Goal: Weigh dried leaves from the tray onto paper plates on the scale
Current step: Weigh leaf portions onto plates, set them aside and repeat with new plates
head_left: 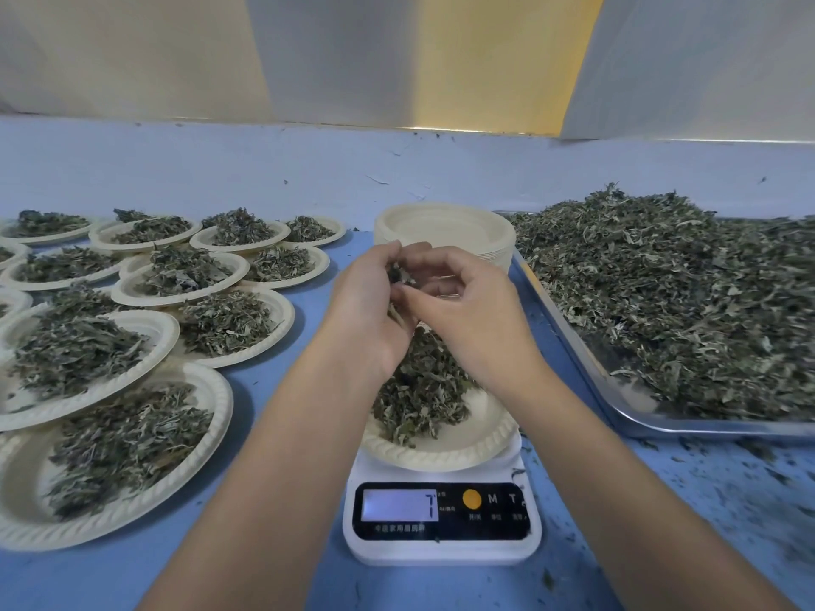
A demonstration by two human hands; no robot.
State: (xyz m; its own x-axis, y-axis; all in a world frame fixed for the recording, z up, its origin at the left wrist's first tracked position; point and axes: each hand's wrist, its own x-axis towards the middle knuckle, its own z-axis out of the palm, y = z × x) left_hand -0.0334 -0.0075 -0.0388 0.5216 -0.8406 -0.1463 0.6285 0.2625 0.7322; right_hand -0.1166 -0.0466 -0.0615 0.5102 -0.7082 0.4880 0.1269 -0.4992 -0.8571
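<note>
Left grip (370,315) curled round a small clump (399,275) of leaves. Right grip (463,310) pinches bits off it. Both are at frame centre, just above the plate (441,456) on the scale (441,549). Pile (419,390) on the plate sits under the wrists. Display (399,504), lower centre, looks like a 7, digits unclear. My read: fine-tuning to target weight. To do it well, drop a few flakes at a time onto pile centre, hold wrists off the plate rim, and let the readout settle between drops. Surplus belongs in the tray (573,341), right of frame. Empty stack (441,222) lies behind the grips. Filled plates (132,390) are at left on the blue worktop (264,381).
</note>
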